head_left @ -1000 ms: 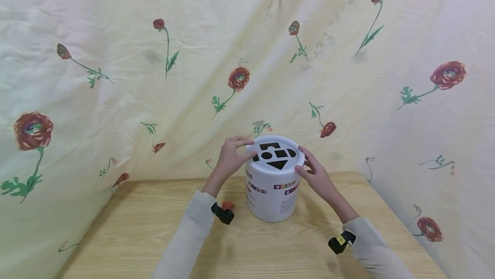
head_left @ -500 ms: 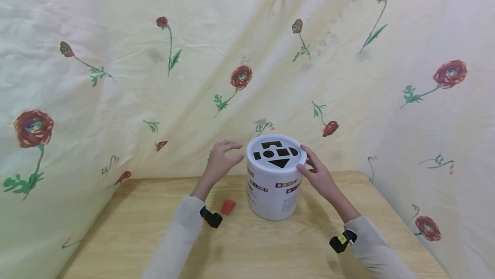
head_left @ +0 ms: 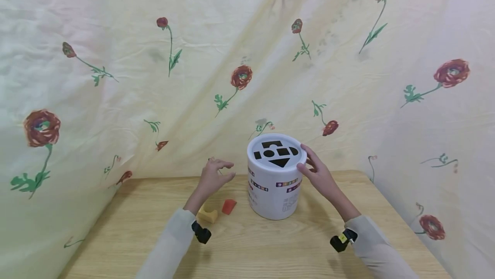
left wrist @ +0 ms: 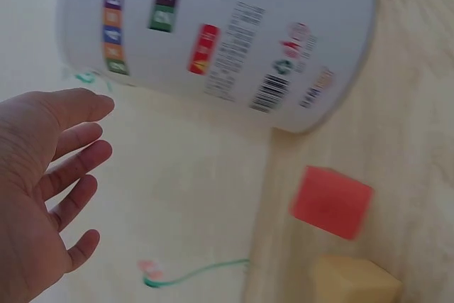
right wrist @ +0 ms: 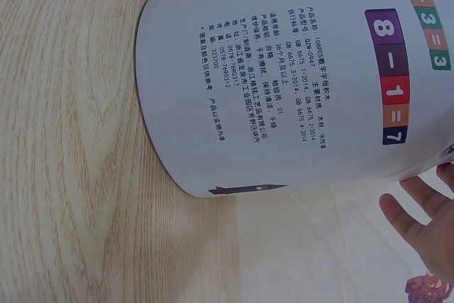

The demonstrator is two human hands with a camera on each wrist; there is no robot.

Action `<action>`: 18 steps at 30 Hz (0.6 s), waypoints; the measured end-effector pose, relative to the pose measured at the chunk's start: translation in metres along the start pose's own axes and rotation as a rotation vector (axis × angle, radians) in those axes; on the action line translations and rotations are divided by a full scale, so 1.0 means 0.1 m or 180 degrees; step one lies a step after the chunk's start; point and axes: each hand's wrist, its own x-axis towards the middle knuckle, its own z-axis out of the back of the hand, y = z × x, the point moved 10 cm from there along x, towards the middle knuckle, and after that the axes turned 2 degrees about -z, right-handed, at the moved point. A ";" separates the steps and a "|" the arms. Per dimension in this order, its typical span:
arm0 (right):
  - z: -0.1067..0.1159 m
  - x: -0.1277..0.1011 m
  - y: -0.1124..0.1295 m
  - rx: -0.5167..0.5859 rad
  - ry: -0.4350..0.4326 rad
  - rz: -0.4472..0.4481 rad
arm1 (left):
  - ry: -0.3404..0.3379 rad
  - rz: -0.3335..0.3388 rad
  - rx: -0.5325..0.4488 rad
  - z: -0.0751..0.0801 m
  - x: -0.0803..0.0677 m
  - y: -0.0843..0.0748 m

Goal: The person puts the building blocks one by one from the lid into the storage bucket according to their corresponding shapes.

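A white cylindrical shape-sorter bucket [head_left: 273,193] stands upright on the table, with several black cut-out shapes in its lid [head_left: 276,151]. My right hand [head_left: 319,173] holds the lid's right edge, thumb toward the front and fingers round the far side. To the bucket's left, my left hand [head_left: 212,180] is in the air with relaxed fingers and nothing in them. Below it on the table lie a red block [head_left: 229,206] and a yellow block [head_left: 209,214] with a curved notch. The left wrist view shows the left fingers [left wrist: 78,168] spread and bare.
The wooden table [head_left: 263,253] ends at the back against a cream cloth [head_left: 193,77] printed with red flowers. More cloth hangs along both sides. Black wrist cameras [head_left: 201,232] sit on both sleeves.
My left hand has left the lid's left edge and moved left and down toward the table. The red block and then the yellow block have come into view. My right hand stays on the lid.
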 end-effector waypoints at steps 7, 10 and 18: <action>0.00 0.00 0.00 0.0007 0.0005 -0.0007 | 0.0149 0.0116 0.0099 -0.17 -0.16 0.20; 0.00 0.01 0.01 0.0020 0.0008 -0.0007 | 0.0224 0.0147 0.0188 -0.22 -0.22 0.25; 0.00 0.01 0.00 0.0021 0.0014 -0.0030 | 0.0403 0.0273 0.0408 -0.32 -0.38 0.38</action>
